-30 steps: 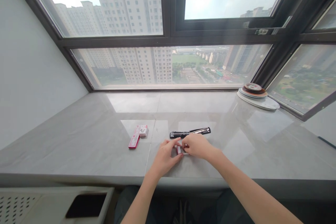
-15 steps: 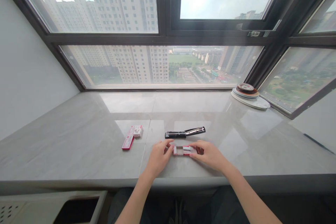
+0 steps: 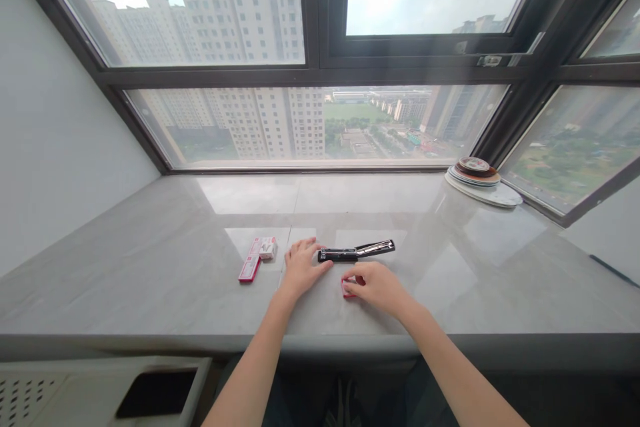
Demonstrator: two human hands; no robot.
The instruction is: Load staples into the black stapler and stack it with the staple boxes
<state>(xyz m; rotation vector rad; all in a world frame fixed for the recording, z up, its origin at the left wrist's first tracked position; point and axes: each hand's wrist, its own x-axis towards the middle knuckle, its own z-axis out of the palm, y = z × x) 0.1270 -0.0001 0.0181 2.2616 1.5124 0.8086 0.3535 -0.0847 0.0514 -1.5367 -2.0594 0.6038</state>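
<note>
A black stapler [image 3: 338, 255] lies opened out on the counter, its metal magazine arm angled up to the right. My left hand [image 3: 301, 268] is at its left end, thumb and fingers spread around that end; I cannot tell if they touch it. Closer to me, my right hand [image 3: 373, 285] pinches a small red-and-white staple box [image 3: 346, 289], mostly hidden under the fingers. Left of my left hand, a long pink-and-white box [image 3: 249, 268] lies flat, with a smaller white-and-pink box [image 3: 268, 248] against its far end.
A stack of plates or lids [image 3: 475, 177] stands in the far right corner by the window [image 3: 320, 77]. The grey stone counter [image 3: 165, 267] ends in a front edge just before me. Below left is a pale cabinet-like unit [image 3: 85, 387] with a dark opening.
My left hand has left the staple box and moved up and left to the stapler's end. My right hand has closed over the box and shifted slightly left.
</note>
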